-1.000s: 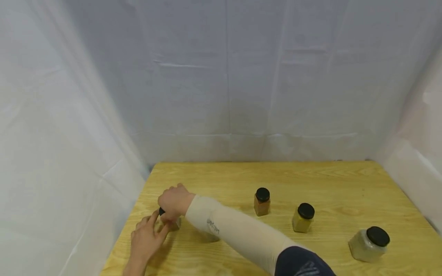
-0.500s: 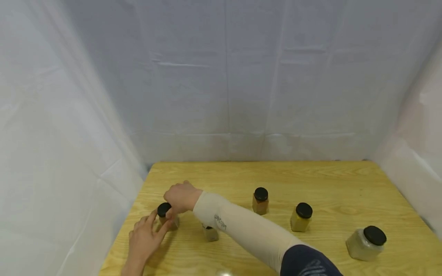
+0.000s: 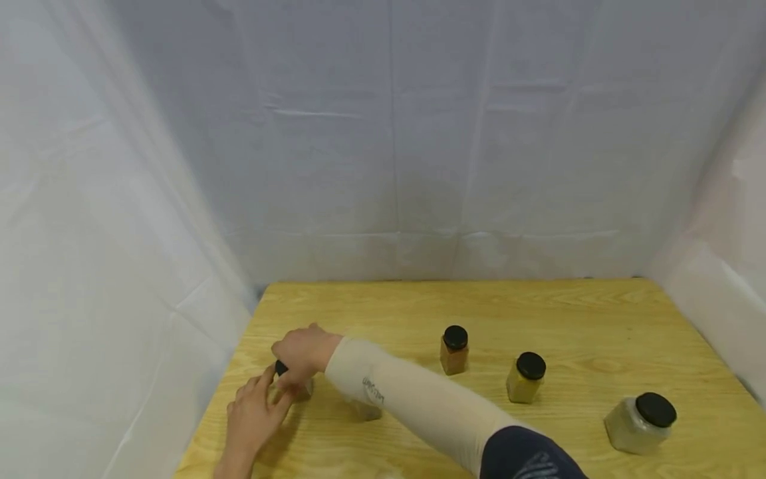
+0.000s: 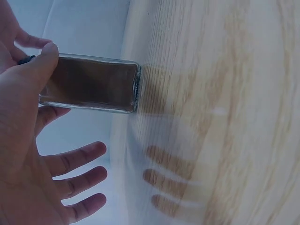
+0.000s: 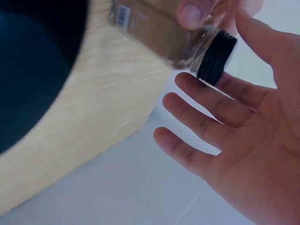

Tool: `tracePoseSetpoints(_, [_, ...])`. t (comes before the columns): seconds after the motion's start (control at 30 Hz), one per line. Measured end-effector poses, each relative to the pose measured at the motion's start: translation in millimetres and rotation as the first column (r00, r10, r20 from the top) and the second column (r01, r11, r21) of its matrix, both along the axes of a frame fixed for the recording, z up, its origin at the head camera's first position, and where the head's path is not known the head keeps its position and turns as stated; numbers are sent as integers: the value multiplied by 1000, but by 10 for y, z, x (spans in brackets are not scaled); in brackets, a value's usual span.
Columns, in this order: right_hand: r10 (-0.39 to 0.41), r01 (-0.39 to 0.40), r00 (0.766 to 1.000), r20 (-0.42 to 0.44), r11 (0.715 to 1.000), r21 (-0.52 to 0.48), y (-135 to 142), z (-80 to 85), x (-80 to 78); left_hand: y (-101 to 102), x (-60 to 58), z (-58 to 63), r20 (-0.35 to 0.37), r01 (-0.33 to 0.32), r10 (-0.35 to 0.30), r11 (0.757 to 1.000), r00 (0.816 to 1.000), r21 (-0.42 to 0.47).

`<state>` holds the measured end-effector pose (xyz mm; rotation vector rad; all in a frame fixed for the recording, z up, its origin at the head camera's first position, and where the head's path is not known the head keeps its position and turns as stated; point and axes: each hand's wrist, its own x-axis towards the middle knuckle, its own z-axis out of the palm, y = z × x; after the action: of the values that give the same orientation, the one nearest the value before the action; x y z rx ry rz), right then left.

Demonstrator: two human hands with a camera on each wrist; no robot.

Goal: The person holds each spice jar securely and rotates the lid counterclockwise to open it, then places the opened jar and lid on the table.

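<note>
A glass spice jar (image 4: 93, 84) of brown powder stands at the left of the table, its base at the tabletop. My left hand (image 3: 254, 416) holds it near the neck between thumb and forefinger, while the remaining fingers stick out straight, as the left wrist view shows. Over the jar's top is my right hand (image 3: 304, 352), its thumb and forefinger around the black screw lid (image 5: 216, 57); its other fingers extend loosely past the lid. From the head camera, the right hand covers most of the lid. The jar's label is visible in the right wrist view.
A pale-filled jar (image 3: 366, 410) is partly hidden under the right sleeve (image 3: 413, 406). Farther right stand an orange-brown jar (image 3: 454, 359), a yellow jar (image 3: 522, 386) and a wider pale jar (image 3: 636, 429), all black-lidded. White sheeting (image 3: 395, 166) surrounds the wooden table (image 3: 574, 319).
Half a second ago my right hand was turned farther right and the lid showed; now it is back over the lid, much as a second ago. The left hand stays put.
</note>
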<state>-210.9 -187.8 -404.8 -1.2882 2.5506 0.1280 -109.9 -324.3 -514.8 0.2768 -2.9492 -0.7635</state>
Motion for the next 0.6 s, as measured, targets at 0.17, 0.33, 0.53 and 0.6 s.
tracePoseSetpoints(0.17, [21, -21, 1000, -5, 1000, -20, -15, 15, 10, 18, 9, 22, 1, -1, 1, 1000, 1000, 9])
tracePoseSetpoints(0.33, [-1, 0, 998, -59, 1000, -21, 29, -18, -25, 20, -2, 37, 21, -8, 8, 1000, 1000, 3])
tracePoseSetpoints(0.53, [-21, 21, 993, -115, 1000, 0, 102, -42, -100, 14, -18, 30, 14, -21, 21, 1000, 1000, -3])
tracePoseSetpoints(0.6, [-23, 24, 994, -109, 1000, 2, 132, -21, -113, 21, -25, 28, 19, -25, 25, 1000, 1000, 3])
